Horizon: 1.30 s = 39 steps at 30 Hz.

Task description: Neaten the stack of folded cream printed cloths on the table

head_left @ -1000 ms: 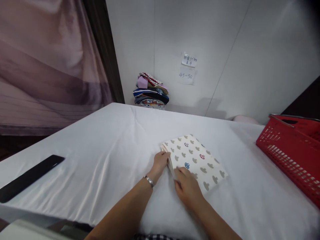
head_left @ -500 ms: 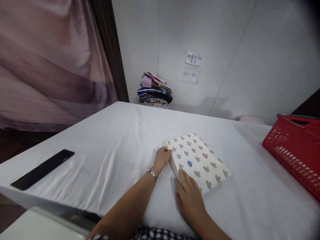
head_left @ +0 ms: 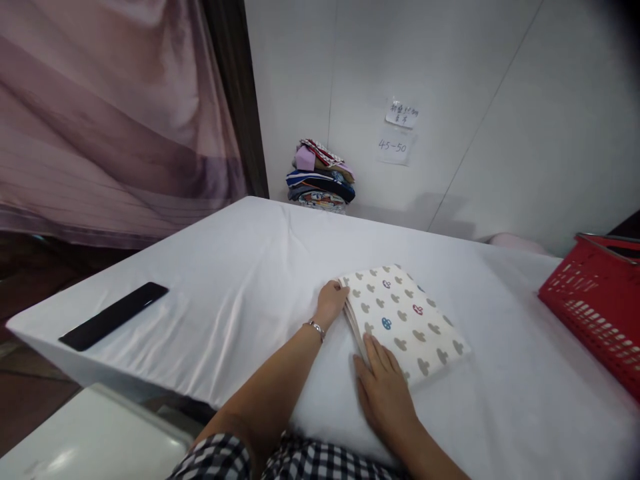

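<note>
A folded cream cloth (head_left: 410, 320) printed with grey, red and blue mouse-head shapes lies flat on the white table cover (head_left: 240, 280). My left hand (head_left: 331, 303), with a thin bracelet at the wrist, touches the cloth's left edge with curled fingers. Flat on the near corner of the cloth rests my right hand (head_left: 383, 387), fingers together and stretched out. Neither hand lifts the cloth.
A black flat bar (head_left: 114, 315) lies near the table's left edge. A red plastic basket (head_left: 595, 310) stands at the right. A pile of folded clothes (head_left: 320, 179) sits by the wall at the back, under paper notes (head_left: 397, 130). A mauve curtain hangs at the left.
The view has swung to the left, shifting everything rightward in the picture. My right hand has flattened onto the cloth's near corner. My left hand stays at the left edge.
</note>
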Tool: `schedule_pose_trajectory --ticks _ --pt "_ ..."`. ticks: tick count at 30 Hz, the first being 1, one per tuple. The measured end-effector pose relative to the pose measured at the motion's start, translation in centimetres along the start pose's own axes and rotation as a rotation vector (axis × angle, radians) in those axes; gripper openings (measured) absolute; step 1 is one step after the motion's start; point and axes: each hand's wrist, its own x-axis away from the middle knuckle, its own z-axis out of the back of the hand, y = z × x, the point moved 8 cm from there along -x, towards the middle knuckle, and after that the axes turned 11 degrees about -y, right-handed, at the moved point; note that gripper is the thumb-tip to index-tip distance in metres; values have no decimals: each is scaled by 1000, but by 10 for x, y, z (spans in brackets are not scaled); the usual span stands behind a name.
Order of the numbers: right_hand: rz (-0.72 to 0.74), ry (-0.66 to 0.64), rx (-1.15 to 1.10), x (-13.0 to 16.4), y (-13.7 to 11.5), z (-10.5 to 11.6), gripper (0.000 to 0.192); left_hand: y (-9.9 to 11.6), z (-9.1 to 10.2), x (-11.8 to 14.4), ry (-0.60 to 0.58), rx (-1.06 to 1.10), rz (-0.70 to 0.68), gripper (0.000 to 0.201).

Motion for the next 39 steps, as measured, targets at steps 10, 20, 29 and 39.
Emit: schedule_pose_trajectory --ticks 10,20,29,39 --pt "-11 -3 -26 -2 0 -2 38 64 -52 42 -142 -664 -693 43" --pt "-3 -156 25 5 -4 9 36 50 -60 30 -230 -743 -662 44" --pt "-342 107 -238 29 137 64 37 51 -60 32 -234 -723 -645 44" --pt "-894 -317 -776 26 248 19 58 62 -35 -4 -199 -691 -448 41"
